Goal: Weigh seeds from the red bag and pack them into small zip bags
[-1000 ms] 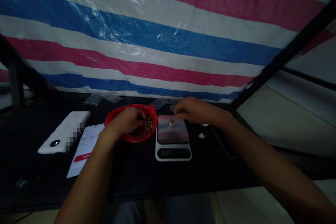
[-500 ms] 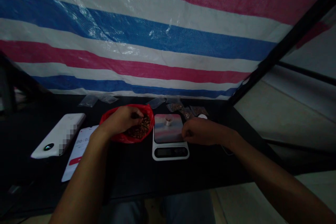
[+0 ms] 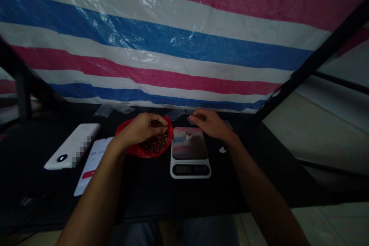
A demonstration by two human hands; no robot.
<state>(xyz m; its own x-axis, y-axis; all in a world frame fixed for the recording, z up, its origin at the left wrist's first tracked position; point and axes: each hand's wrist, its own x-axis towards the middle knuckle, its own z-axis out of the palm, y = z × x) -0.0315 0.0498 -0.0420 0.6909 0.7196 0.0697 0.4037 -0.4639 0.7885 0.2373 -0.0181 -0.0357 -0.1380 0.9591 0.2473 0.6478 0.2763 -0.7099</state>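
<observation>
Okay, the left hand (image 3: 140,128) is down in a red plastic bag (image 3: 133,151), fingers pinched on dried brown granules (image 3: 155,143). A big heap sits there, so most looks left to do. A small white cup (image 3: 188,135) stands on the kitchen scale (image 3: 190,170), near the black table's (image 3: 184,196) far edge; its contents can't be made out. The right hand (image 3: 209,123), loosely curled over the scale's far corner, seems to hold nothing.

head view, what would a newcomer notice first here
The big red, white and blue striped plastic tarp fills the upper part of the view, behind the dark table. Below it, the bright red plastic bag of brown pieces stands out, with the left hand reaching into it. Just right of the bag sits a white digital scale holding a small pale cup, the right hand near its far edge.
</observation>
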